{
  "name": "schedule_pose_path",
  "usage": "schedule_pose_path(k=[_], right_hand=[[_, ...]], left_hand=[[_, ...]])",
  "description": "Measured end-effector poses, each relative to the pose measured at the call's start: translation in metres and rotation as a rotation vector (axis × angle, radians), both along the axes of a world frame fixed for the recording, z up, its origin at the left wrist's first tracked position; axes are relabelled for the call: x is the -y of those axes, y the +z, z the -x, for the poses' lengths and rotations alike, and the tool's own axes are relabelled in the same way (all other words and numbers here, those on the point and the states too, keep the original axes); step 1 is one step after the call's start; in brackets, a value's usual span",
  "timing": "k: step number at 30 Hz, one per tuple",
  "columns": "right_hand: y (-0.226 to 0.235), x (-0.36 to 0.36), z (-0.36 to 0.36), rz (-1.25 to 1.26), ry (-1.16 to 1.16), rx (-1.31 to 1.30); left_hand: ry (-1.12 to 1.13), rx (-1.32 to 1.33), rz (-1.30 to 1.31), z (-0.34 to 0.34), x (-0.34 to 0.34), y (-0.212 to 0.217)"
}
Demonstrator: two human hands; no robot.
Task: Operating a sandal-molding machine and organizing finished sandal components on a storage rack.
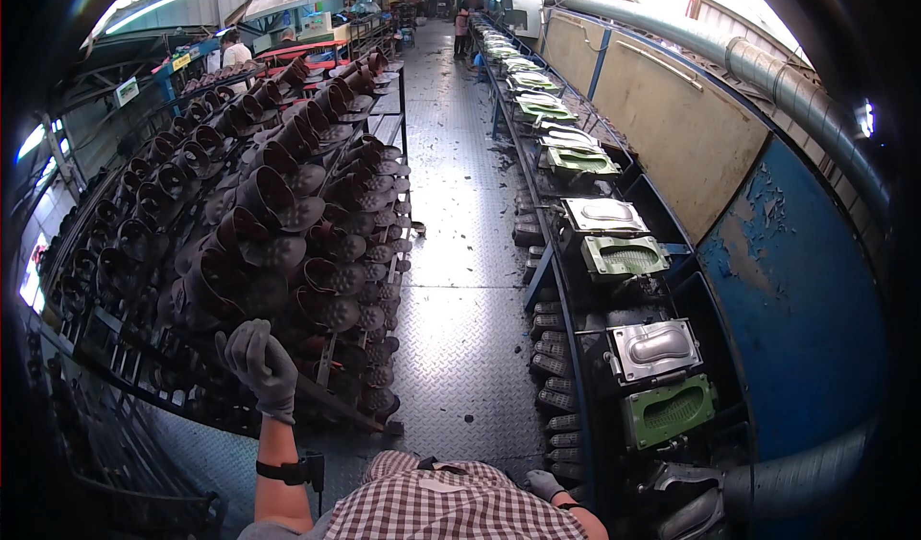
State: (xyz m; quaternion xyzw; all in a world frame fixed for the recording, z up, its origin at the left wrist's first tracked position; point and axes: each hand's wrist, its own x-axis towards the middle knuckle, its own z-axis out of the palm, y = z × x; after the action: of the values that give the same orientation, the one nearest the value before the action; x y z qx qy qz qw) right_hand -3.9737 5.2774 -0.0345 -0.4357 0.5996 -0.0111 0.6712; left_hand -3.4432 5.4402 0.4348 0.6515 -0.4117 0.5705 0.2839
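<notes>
My left hand (259,363), in a grey glove, is raised beside the near end of a rack of dark brown shoe uppers (264,195). Its fingers are loosely bent and a little apart, and I see nothing in them. Whether it touches the nearest upper (213,286) I cannot tell. Low at my right side, my gloved right hand (545,484) hangs close to the mould line, its fingers too small and partly hidden to read. Nearest to it are an opened metal sole mould (691,511) and stacked dark soles (564,439).
Open moulds, with silver plates (655,348) and green sole cavities (670,410), run along the conveyor at right. A patterned metal aisle floor (456,348) lies between rack and line. Far off, a person (461,27) stands in the aisle; another (234,51) is at the left.
</notes>
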Motion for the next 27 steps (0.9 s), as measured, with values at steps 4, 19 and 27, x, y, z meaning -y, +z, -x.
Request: schedule_pose_path(k=[4, 19, 27], right_hand=[[-0.009, 0.001, 0.001, -0.032, -0.025, -0.036], [-0.006, 0.001, 0.001, -0.081, -0.059, -0.017], [0.002, 0.003, -0.004, -0.076, -0.089, 0.019]], left_hand=[[0.0, 0.003, -0.001, -0.002, 0.0, 0.001], [0.004, 0.015, 0.003, -0.002, 0.0, -0.002], [0.004, -0.001, -0.008, -0.005, 0.001, -0.002]])
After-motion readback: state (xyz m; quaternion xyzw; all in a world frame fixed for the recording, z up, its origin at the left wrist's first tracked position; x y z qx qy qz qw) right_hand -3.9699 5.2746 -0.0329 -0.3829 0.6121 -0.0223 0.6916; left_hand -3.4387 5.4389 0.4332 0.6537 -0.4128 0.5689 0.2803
